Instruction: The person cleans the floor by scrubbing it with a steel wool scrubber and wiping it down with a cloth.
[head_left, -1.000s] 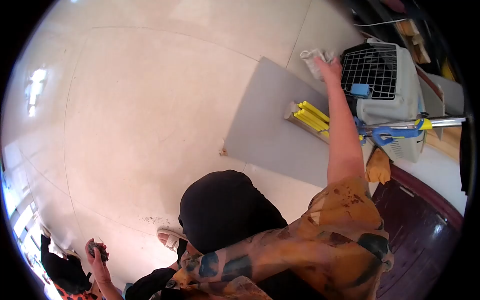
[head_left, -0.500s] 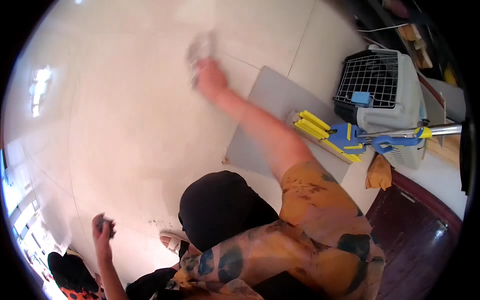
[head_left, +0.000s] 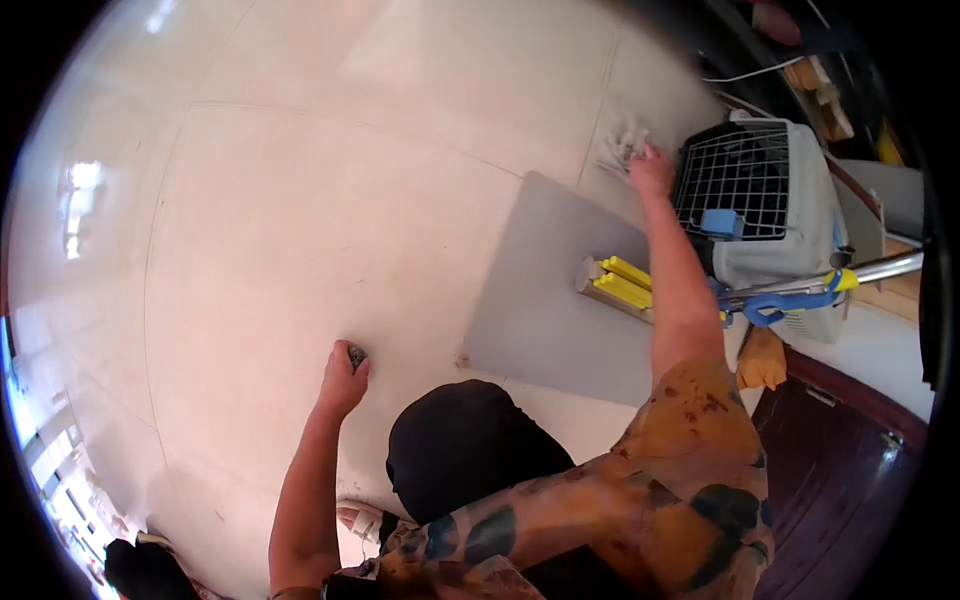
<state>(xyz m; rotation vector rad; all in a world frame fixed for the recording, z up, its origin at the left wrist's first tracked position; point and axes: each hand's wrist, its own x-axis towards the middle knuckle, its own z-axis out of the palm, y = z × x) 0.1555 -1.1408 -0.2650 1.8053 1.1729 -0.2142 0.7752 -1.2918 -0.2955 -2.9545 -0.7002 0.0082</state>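
My right hand [head_left: 652,172] is closed on a crumpled whitish cloth [head_left: 624,146], which lies against the pale floor beside the pet carrier [head_left: 780,235]. My left hand [head_left: 345,385], lower and to the left, has its fingers wrapped round a dark grey, mottled wad [head_left: 357,355] that may be a scouring pad. The wad is mostly hidden in the fingers. Left of my right arm, a flat grey board [head_left: 545,290] lies on the floor. The head of a sponge mop with yellow rollers [head_left: 625,282] rests over this board, partly behind my right forearm.
A metal mop pole [head_left: 885,268] runs to the right edge past the carrier. At lower right stands a dark red wooden piece [head_left: 830,470], with an orange-brown cloth [head_left: 763,360] near its corner. Dark clutter fills the upper right. A black cap [head_left: 465,445] fills the lower middle.
My right hand has swept rightward with the whitish cloth, from over the open floor to beside the carrier. My left hand has moved up and right with the dark wad.
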